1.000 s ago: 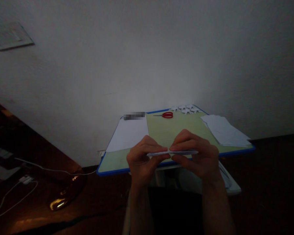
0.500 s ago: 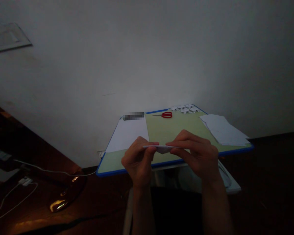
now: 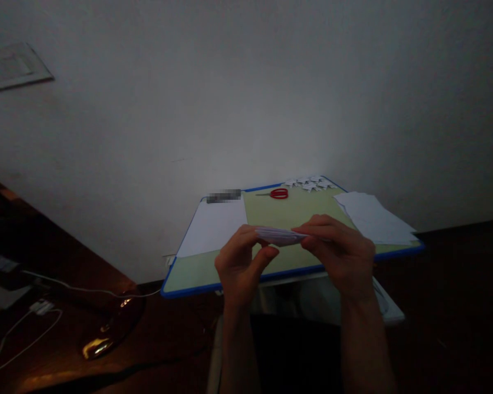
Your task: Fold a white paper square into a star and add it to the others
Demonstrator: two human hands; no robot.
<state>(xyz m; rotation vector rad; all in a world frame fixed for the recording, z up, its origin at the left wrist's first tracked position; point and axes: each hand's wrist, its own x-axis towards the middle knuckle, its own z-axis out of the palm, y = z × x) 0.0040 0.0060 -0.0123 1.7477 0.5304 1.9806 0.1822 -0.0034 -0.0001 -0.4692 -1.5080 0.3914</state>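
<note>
A folded piece of white paper (image 3: 282,237) with several thin layers is held up above the table's front part. My right hand (image 3: 339,254) pinches its right end between thumb and fingers. At the left end, my left hand (image 3: 242,262) has its curled fingers against the paper, and its thumb sits lower, a little off the layers. The fingertips of the left hand are partly hidden behind the paper.
The light green table (image 3: 312,210) has a blue rim. On it lie a white sheet (image 3: 216,227), red-handled scissors (image 3: 277,193), several small folded paper pieces (image 3: 312,183) and a stack of paper (image 3: 378,219). A wall (image 3: 246,98) stands behind; a white cable (image 3: 86,291) runs at left.
The folded paper has risen slightly and tilted, so its layers show. My left thumb has come away from it. Both hands have shifted a little to the right.
</note>
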